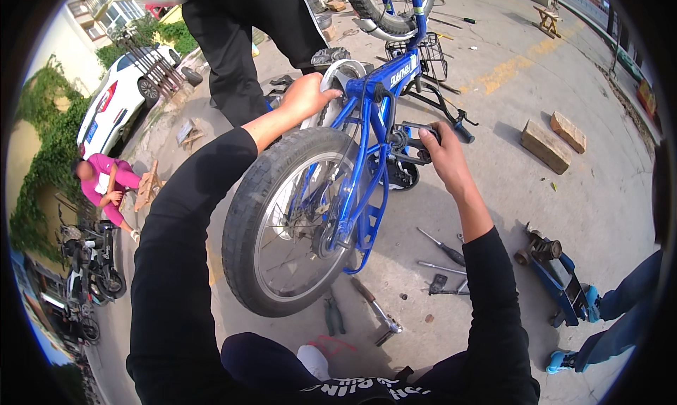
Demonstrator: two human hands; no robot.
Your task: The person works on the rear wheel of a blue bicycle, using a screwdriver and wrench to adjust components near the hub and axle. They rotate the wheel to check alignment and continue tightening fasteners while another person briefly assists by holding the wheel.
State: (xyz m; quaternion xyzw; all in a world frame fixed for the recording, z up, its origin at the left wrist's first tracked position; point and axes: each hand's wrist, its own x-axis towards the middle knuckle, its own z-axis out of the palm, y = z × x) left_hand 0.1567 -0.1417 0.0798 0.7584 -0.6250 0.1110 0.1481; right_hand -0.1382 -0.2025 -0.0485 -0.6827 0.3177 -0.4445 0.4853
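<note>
A blue bicycle [367,172] lies tipped over before me, its rear wheel [247,257] toward me. My left hand [305,98] is closed on a silver curved guard [350,72] above that tire, beside the frame. My right hand [444,151] grips a black pedal [416,145] at the crank, right of the frame tubes. On the pavement below lie black-handled pliers [333,317], a long ratchet tool [374,306] and a screwdriver [444,246].
Someone in black trousers [226,59] stands ahead. A person in pink [99,183] sits left, near a white car [116,105] and motorbikes [95,278]. At right are two wooden blocks [543,144], a floor jack [557,278] and another person's legs [620,299].
</note>
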